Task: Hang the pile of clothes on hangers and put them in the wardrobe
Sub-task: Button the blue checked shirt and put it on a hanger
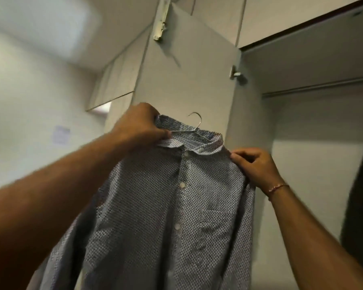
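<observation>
Head view shows your left hand [142,124] pinching the collar of the shirt [166,206] at centre frame, your right hand [253,166] gripping its shoulder, hanger [194,127] already inside. Next, likely hook it onto the rail [323,85], upper right in the wardrobe [314,59].

shirt [176,206] on hanger [194,127]; wardrobe door [189,70] behind, rail [323,85] right

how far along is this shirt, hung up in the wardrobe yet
Done: the wire hanger is inside the patterned shirt, its hook poking out of the collar. In hand: the left hand grips the collar, the right hand pinches the shoulder. Left: hooking it onto the wardrobe rail, which it has not reached.
</observation>
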Demonstrator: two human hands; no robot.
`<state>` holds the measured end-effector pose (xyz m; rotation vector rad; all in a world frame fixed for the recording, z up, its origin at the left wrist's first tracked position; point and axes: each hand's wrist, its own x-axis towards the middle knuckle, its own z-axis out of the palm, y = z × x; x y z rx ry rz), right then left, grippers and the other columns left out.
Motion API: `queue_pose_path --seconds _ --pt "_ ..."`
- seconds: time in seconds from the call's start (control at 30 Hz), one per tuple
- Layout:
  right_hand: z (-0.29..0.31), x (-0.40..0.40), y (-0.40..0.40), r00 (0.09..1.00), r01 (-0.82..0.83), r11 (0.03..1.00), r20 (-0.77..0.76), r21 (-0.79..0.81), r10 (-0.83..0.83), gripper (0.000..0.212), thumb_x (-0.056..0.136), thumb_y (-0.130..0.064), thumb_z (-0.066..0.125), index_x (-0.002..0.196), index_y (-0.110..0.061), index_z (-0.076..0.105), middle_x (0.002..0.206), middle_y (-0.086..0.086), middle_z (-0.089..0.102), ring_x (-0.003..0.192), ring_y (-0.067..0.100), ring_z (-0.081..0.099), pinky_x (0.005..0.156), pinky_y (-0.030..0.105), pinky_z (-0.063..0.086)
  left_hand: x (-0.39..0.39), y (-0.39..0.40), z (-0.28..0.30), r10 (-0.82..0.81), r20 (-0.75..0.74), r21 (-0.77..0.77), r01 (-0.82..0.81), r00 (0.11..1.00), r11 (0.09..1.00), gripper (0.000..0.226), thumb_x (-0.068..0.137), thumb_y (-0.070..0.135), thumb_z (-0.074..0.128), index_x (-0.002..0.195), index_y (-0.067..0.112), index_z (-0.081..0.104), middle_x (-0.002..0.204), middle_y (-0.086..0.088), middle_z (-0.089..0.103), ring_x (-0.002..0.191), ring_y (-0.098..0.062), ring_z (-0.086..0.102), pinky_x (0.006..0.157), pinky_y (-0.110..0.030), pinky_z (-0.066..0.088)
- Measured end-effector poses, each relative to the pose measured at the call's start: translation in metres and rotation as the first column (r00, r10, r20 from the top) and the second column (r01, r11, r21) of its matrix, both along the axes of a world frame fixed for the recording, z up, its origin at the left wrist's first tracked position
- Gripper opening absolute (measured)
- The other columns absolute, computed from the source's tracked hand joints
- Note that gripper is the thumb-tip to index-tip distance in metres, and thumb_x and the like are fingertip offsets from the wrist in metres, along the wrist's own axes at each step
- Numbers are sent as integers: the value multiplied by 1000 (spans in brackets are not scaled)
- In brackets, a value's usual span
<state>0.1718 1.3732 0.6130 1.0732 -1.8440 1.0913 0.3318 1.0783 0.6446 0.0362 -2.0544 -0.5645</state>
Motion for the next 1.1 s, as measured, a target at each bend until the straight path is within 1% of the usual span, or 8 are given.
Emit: queue_pose_path --seconds 0.13,0.23,0.3,0.37,0.5,0.67,0.87,1.1 --pt "23 -19 81 978 208 975 -20 -75 -210 10 91 -10 76 90 -20 79 87 -6 78 81 4 72 78 18 57 -74 60 27 -180 62 34 179 982 983 37 74 41 90 83 9 74 78 -7 72 76 -22 68 71 -38 55" --pt "36 -18 126 923 374 922 -56 -102 -381 8 93 -12 74 93 -20 78 93 -4 76 82 -1 70 78 14 54 -115 99 41 -244 77 -60 248 967 967 32 79 36 84 92 9 72 89 -8 72 81 -22 65 69 -35 51" --pt "45 -12 155 853 502 854 -83 -134 -515 10 94 -14 74 94 -23 77 92 -8 75 83 1 69 82 22 55 -136 122 49 -246 57 -161 252 968 954 41 82 42 78 110 13 69 106 -8 71 92 -24 63 81 -37 55" --pt "54 -2 180 720 666 729 -122 -156 -683 8 95 -17 73 97 -20 80 93 -4 77 87 11 72 86 30 56 -152 139 53 -208 23 -265 207 978 942 57 83 53 72 127 19 61 125 -8 65 112 -29 59 97 -46 53" --pt "73 35 211 249 944 292 -252 -153 -935 18 97 -29 67 108 -24 80 103 4 79 94 32 73 81 37 57 -180 175 62 -254 1 -400 233 967 887 55 85 55 64 131 25 59 132 -7 61 122 -30 56 101 -49 50" --pt "93 58 208 -104 994 -95 -291 -46 -951 30 100 -40 53 127 -38 67 105 10 76 94 39 70 76 41 57 -200 221 60 -311 7 -515 270 950 814 41 84 50 62 116 23 66 119 -5 67 110 -29 64 90 -42 55" --pt "122 36 195 -203 961 -255 -353 108 -914 33 91 -26 58 123 -28 67 114 10 72 101 37 69 80 41 56 -225 272 70 -388 24 -557 335 921 760 36 88 49 59 116 25 63 120 -4 63 112 -28 60 95 -45 53" --pt "152 -16 220 -342 928 -374 -429 -12 -836 17 98 -18 55 110 -16 66 108 11 70 99 35 70 74 39 52 -259 344 77 -426 -28 -615 321 904 720 35 93 49 57 117 24 62 119 -3 62 111 -24 56 98 -50 51"
